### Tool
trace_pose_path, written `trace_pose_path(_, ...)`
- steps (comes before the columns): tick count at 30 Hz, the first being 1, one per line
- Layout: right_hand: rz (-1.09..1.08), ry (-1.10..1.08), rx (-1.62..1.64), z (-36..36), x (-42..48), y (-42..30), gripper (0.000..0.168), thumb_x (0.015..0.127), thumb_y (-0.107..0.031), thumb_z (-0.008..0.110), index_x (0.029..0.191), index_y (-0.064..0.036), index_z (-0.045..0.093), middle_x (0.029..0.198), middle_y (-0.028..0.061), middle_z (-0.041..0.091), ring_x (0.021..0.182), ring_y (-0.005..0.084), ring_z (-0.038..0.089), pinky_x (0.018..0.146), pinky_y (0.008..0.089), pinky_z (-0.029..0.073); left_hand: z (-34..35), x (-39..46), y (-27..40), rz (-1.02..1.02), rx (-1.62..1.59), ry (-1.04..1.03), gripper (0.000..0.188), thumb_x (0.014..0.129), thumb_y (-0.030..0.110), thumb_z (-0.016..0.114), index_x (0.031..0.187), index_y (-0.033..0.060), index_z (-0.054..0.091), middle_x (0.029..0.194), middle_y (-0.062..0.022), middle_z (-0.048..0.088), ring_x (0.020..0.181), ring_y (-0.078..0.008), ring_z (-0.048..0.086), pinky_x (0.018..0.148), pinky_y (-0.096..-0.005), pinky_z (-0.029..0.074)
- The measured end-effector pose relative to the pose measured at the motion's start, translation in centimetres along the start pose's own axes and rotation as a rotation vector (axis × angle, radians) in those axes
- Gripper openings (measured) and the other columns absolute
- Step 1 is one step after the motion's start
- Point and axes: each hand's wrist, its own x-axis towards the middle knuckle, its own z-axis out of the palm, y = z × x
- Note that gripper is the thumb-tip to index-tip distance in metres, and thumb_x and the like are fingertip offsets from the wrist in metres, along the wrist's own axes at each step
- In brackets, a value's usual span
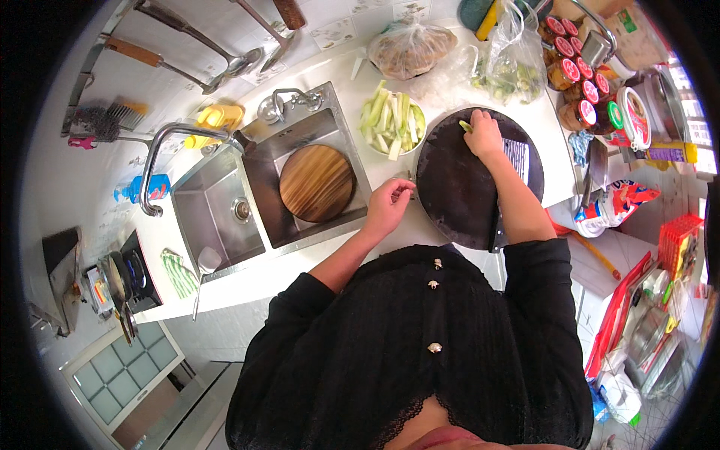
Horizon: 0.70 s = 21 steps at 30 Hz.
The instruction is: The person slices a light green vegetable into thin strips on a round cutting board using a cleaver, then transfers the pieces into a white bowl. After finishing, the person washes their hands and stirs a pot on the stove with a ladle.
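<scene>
My right hand (484,135) is over the far part of a round dark cutting board (450,185). Its fingers pinch a small piece of green vegetable (466,126). A cleaver (514,157) with a shiny blade and dark handle lies on the board, partly hidden by my right forearm. My left hand (391,203) hovers near the board's left edge, fingers loosely curled and nothing visible in them. Beyond it, a bowl full of pale green vegetable strips (394,121) stands on the counter, between the sink and the board.
Left of the board is a double steel sink (256,185) with a round wooden board (318,183) in it and a curved faucet (163,152). Plastic bags of food (413,48) sit at the back. Several lidded jars (579,115) crowd the right side.
</scene>
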Motion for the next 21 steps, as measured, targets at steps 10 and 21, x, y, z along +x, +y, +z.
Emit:
trace_pose_path(10,-0.113,-0.057,0.525,-0.8,-4.6,-1.7,0.020,0.073,-0.001,0.066,0.093,-0.004,0.061,0.080,0.0135,0.060,0.072,0.0296,0.059,0.068,0.0366,0.048,1.7,0.5,0.8,-0.326,-0.615,-0.094,0.038,0.100,0.033,0.051,0.117,0.0004,0.061,0.105,-0.0104,0.066,0.093,-0.0194,0.063,0.082,-0.0323,0.051)
trace_pose_path(21,-0.531,-0.239,0.714,-7.4,-16.4,-15.2,0.020,0.084,0.000,0.061,0.104,-0.001,0.063,0.089,0.0127,0.057,0.076,0.0234,0.058,0.071,0.0302,0.047,0.4,-1.3,-1.2,-0.394,-1.287,-0.018,0.027,0.099,0.027,0.046,0.105,0.0056,0.062,0.099,-0.0086,0.066,0.094,-0.0239,0.063,0.087,-0.0384,0.050)
